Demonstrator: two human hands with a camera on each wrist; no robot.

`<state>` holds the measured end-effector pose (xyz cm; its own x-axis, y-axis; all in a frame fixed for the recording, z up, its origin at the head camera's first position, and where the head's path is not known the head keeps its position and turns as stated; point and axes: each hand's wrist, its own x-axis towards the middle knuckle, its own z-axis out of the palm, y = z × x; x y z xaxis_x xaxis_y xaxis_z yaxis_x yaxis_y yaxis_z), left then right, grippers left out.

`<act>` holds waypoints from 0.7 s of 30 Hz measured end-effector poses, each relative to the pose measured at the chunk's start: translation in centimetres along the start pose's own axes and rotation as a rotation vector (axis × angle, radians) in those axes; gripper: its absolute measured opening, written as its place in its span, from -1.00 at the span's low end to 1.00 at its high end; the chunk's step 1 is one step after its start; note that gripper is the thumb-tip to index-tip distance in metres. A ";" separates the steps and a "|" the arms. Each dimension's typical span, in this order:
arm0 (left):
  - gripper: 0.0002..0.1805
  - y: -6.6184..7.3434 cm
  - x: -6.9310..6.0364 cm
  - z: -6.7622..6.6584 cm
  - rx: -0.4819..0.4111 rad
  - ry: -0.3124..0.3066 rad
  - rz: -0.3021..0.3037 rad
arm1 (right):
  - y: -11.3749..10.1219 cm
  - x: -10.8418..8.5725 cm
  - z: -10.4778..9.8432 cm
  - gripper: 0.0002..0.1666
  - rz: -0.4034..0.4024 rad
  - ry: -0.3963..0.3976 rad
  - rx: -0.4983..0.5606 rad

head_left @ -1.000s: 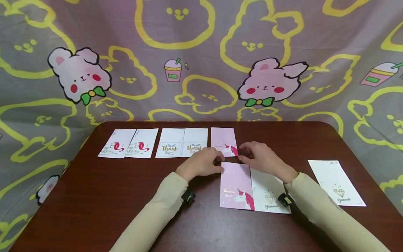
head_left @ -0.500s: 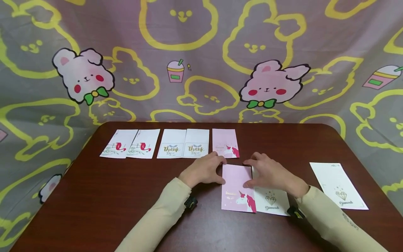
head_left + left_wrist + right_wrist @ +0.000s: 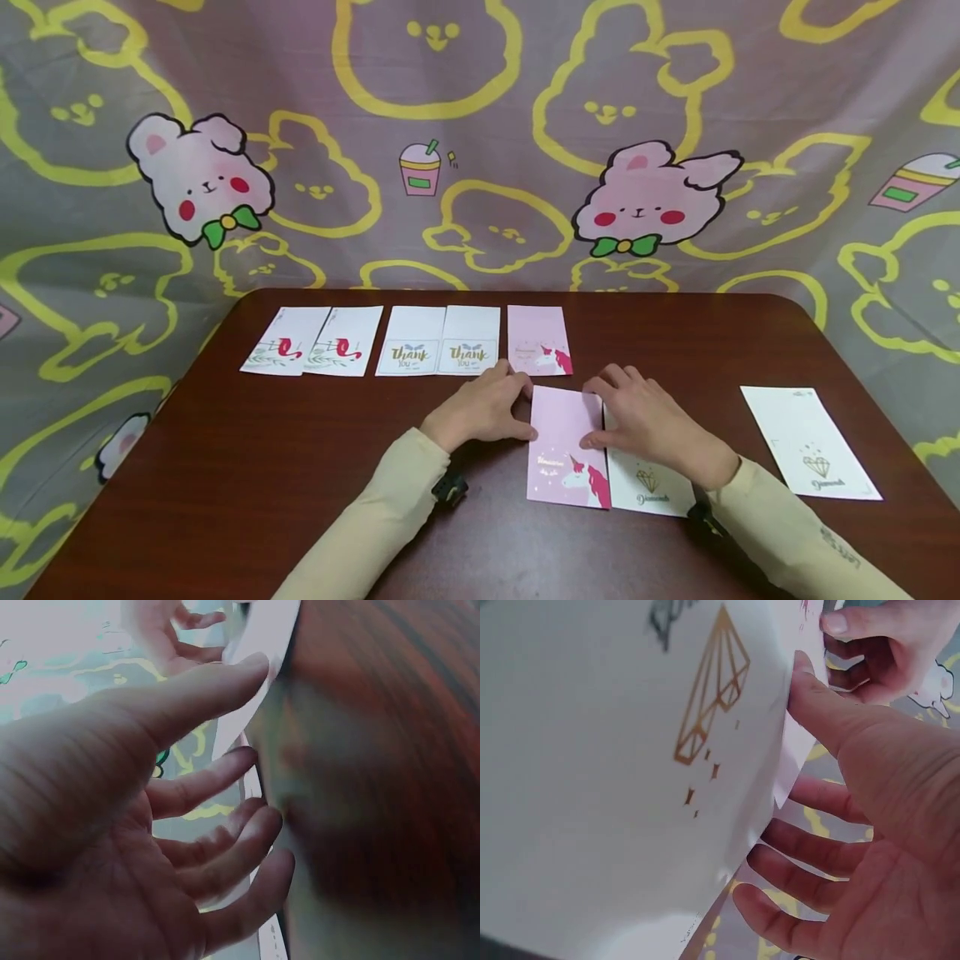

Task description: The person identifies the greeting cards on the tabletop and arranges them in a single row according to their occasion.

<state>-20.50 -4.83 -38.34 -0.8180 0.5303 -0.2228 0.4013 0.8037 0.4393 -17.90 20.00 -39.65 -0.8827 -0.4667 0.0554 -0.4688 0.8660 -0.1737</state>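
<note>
While on table (image 3: 285, 467), card (image 3: 564, 423) between hands (image 3: 483, 405) (image 3: 652, 430)

Dark wooden table (image 3: 247, 442), cartoon-print cloth backdrop (image 3: 495, 150)

Right hand (image 3: 652, 421) hides much of near diamond card's (image 3: 652, 487) upper part; sleeves (image 3: 367, 521) cropped by head view's bottom edge. Left wrist: left hand (image 3: 112, 810) cropped, tabletop (image 3: 390, 787) smeared. Right wrist: lettering (image 3: 667, 622) cut by top edge. Far-right diamond card (image 3: 817, 442): top print (image 3: 802, 393) too small.
</note>
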 end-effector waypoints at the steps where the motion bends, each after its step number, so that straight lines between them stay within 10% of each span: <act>1: -0.42 -0.1 0.0 -0.1 -0.023 -0.007 0.013 | 0.0 0.0 0.0 -0.22 0.001 0.001 -0.007; 8: -0.47 -0.2 0.1 -0.5 -0.312 -0.059 0.120 | 0.0 -0.3 0.1 -0.19 0.002 -0.004 -0.033; 15: -0.51 0.7 0.2 0.2 -0.692 -0.091 0.024 | 0.2 -0.3 0.2 -0.18 0.010 -0.015 -0.030; 21: -0.54 1.1 0.4 0.8 -0.835 -0.050 -0.041 | 0.2 -0.4 0.1 -0.18 0.002 -0.021 -0.017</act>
<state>-20.06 -3.47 -38.65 -0.7980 0.5326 -0.2821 -0.0813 0.3687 0.9260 -17.67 20.34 -39.86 -0.8827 -0.4687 0.0342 -0.4679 0.8697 -0.1568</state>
